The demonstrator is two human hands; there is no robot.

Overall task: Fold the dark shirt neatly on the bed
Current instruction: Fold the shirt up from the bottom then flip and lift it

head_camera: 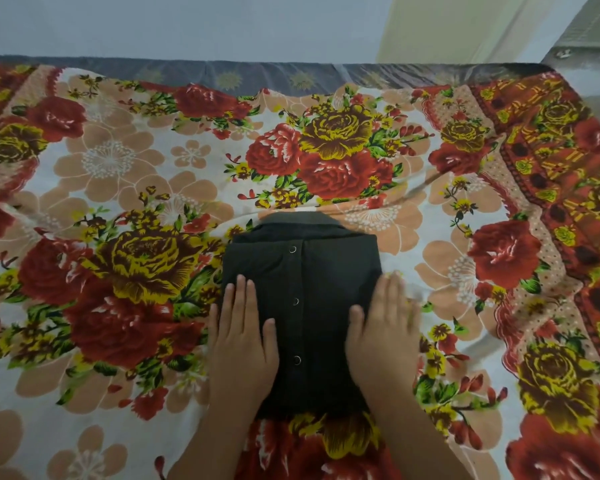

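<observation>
The dark shirt [305, 271] lies folded into a compact rectangle on the floral bed sheet [125, 174], collar at the far end, a row of snap buttons running down its middle. My left hand [245, 336] rests flat, palm down, on the shirt's left edge. On the right edge my right hand [383, 327] lies flat as well, slightly blurred. Neither hand grips the fabric; the fingers are extended and close together.
The bed fills the view, covered with a sheet of red and yellow roses. A grey patterned mattress edge [257, 76] runs along the far side against a pale wall. A curtain [465, 26] hangs at the upper right.
</observation>
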